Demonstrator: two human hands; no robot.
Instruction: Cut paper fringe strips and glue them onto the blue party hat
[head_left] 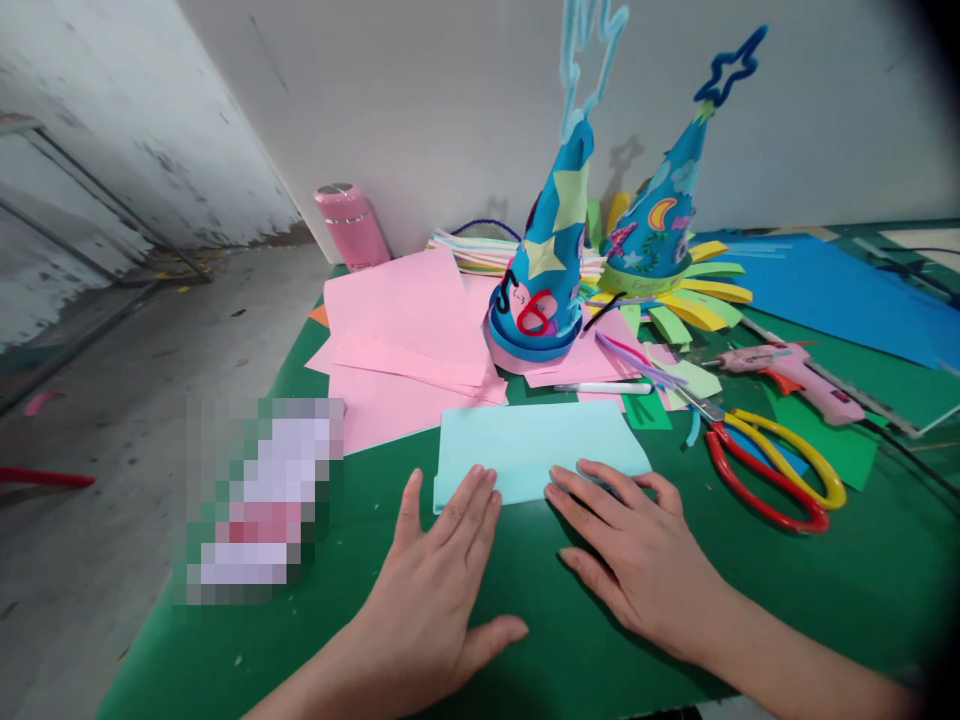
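Note:
A light blue sheet of paper [532,445], apparently folded, lies flat on the green table [360,580] in front of me. The fingertips of my left hand [446,570] rest on its near left edge, fingers stretched and thumb spread out to the right. My right hand [626,540] lies on the near right part of the paper, its fingers extended and slightly bent. Neither hand grasps anything. Just beyond the sheet is a white pen [611,388]. To the right lie scissors with red and yellow handles [765,480].
Two decorated blue paper cone hats [559,230] stand at the back. Pink paper sheets [397,310] lie at back left, with a pink bottle [351,228] behind. A pink glue gun [802,380] and large blue sheet [847,290] are on the right. A pixelated patch covers something at left.

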